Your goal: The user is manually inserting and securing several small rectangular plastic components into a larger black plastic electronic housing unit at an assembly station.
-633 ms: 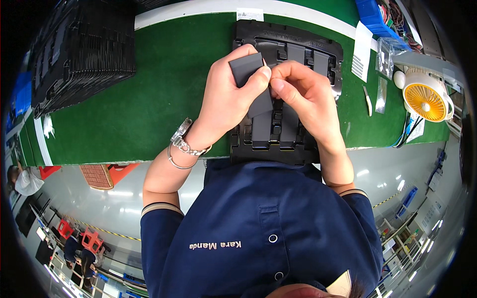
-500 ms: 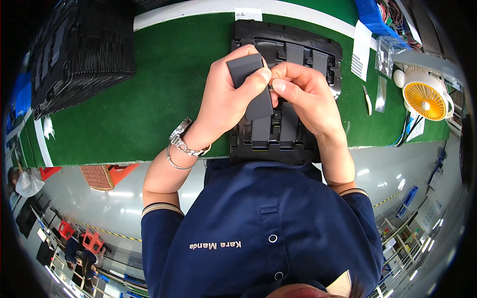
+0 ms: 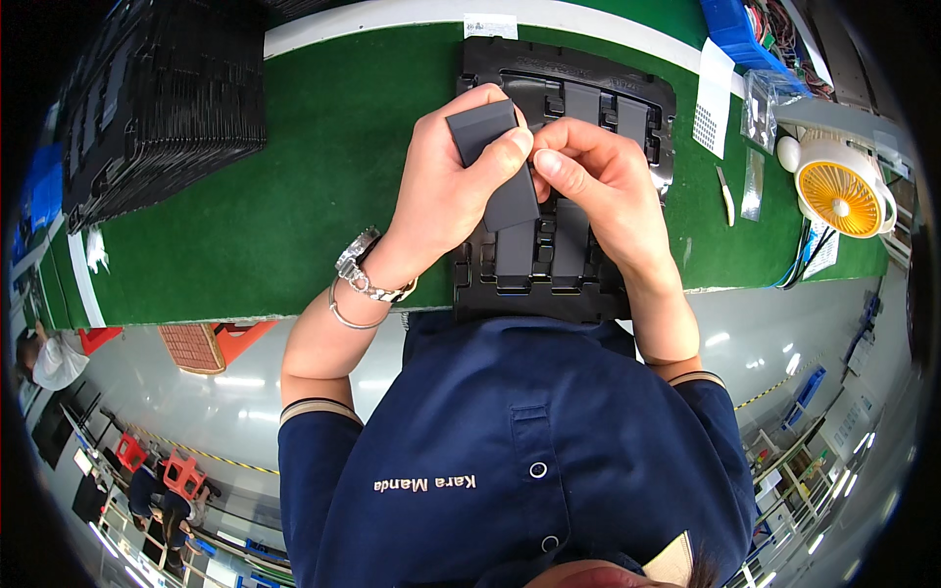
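A flat, dark grey rectangular block (image 3: 512,201) is tilted in my left hand (image 3: 446,181), the thumb lying across its face. My right hand (image 3: 608,186) is closed at the block's right edge, thumb and forefinger pinched together. Whatever sits between those fingertips is too small or hidden to make out. Beneath both hands lies a black moulded plastic tray (image 3: 549,306) with several slots. Similar dark grey blocks (image 3: 571,240) rest in some of its slots; my hands cover the tray's middle.
Tall stacks of black trays (image 3: 167,108) stand at the left of the green tabletop (image 3: 333,196). Toward the right are a white-handled knife (image 3: 725,196), a printed sheet (image 3: 712,98), clear plastic bags (image 3: 758,118) and a yellow-and-white fan (image 3: 838,196). A blue bin (image 3: 740,39) holds wires.
My hands have barely moved. The held block has shifted and tilted very slightly, while the right fingertips stay at its edge.
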The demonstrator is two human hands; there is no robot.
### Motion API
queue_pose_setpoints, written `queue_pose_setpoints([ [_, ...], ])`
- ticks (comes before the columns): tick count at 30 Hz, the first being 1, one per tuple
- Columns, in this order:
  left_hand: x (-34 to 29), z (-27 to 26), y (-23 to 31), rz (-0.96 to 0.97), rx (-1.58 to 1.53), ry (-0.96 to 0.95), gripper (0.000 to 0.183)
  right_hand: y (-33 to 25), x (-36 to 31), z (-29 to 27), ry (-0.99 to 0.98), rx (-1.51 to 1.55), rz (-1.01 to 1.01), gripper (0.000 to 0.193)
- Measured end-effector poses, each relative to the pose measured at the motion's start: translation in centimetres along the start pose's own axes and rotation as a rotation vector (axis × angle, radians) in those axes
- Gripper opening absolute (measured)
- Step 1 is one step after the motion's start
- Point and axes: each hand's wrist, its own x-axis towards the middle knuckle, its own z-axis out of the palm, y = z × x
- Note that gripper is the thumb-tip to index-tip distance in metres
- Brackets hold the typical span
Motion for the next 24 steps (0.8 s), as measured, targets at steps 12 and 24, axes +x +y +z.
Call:
queue_pose_setpoints([
  [12, 0.2, 0.4, 0.5, -0.097, -0.186, -0.076, 0.023, -0.1, 0.1, -0.5, 0.001, 0.029, -0.029, 0.023],
  [24, 0.2, 0.3, 0.1, -0.162, -0.024, -0.156, 0.032, -0.5, -0.4, -0.9, -0.002, -0.179, -0.034, 0.02],
])
